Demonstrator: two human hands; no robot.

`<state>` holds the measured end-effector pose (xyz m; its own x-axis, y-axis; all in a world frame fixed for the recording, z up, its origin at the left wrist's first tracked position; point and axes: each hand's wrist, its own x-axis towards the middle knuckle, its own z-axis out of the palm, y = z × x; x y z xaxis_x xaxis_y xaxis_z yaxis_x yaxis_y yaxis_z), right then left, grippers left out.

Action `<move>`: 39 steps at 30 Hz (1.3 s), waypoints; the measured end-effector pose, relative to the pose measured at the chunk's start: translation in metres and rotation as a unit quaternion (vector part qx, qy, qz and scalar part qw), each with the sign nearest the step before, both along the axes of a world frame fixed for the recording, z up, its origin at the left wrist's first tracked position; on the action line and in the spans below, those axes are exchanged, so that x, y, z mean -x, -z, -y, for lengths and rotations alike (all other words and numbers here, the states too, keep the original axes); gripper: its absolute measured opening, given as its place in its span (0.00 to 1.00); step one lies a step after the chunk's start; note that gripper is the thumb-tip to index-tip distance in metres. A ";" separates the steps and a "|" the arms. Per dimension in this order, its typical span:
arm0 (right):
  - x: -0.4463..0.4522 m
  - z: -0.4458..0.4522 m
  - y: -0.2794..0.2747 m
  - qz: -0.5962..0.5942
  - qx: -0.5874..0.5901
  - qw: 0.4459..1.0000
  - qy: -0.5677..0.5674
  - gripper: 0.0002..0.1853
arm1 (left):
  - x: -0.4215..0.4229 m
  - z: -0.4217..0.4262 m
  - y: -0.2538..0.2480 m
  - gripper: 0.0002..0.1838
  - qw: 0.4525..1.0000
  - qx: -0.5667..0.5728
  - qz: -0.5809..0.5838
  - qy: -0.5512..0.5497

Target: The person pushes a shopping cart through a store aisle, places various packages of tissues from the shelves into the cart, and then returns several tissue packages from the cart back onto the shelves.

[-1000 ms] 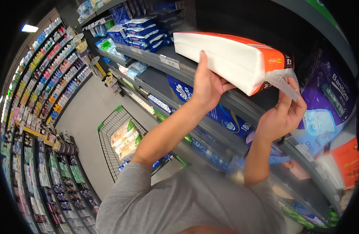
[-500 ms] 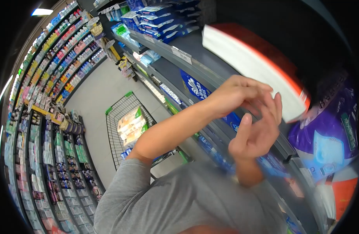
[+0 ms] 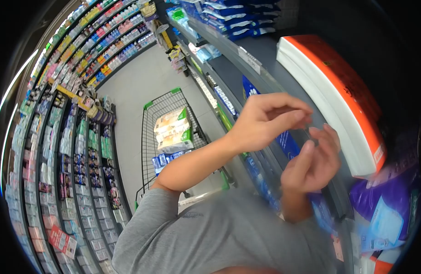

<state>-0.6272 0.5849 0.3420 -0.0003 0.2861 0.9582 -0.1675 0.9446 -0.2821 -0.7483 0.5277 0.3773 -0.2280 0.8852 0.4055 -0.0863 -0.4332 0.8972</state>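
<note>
In the head view, my left hand point(image 3: 271, 119) is raised in front of the shelf with fingers curved and thumb extended, nothing in it. Close below it and to its right, my right hand point(image 3: 314, 163) has its palm turned up, fingers half bent and apart from the thumb, also holding nothing. Just beyond both hands, a long box point(image 3: 331, 98) with an orange top and white side lies on the dark grey shelf point(image 3: 267, 68). A small gap shows between the box and the fingertips.
A wire shopping cart point(image 3: 149, 130) with green corners stands in the aisle, carrying tissue packs point(image 3: 174, 130) and blue packs point(image 3: 162, 160). Blue packs point(image 3: 240, 18) are stacked farther along the shelf. Purple packaging point(image 3: 375, 196) sits at right. Stocked shelves point(image 3: 59, 137) line the left side.
My view has turned, so the cart, shelf and box appear farther right and lower. Both hands have drawn back from the box, which shows more of its orange top.
</note>
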 end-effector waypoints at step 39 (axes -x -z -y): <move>-0.035 -0.012 -0.059 0.180 0.234 0.883 0.364 0.14 | 0.086 0.358 0.381 0.11 0.535 0.505 -0.334 -0.589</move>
<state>-0.5918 0.5974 0.4007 0.0656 0.7004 0.7108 0.6165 0.5316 -0.5808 -0.8343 0.1702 -0.0041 -0.9721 0.1307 0.1947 0.1983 0.9013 0.3851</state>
